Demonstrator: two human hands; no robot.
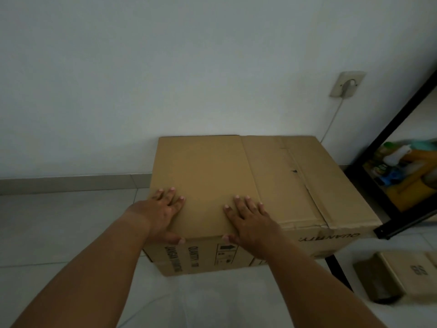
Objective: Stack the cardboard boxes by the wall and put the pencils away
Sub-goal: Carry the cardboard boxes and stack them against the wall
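A closed cardboard box [236, 185] sits on the floor against the wall. The left hand [163, 214] and right hand [250, 221] lie flat on its near lid edge, fingers spread, thumbs over the front face. Right of it, a shelf [402, 176] holds blurred items; a smaller box [390, 275] lies nearer.
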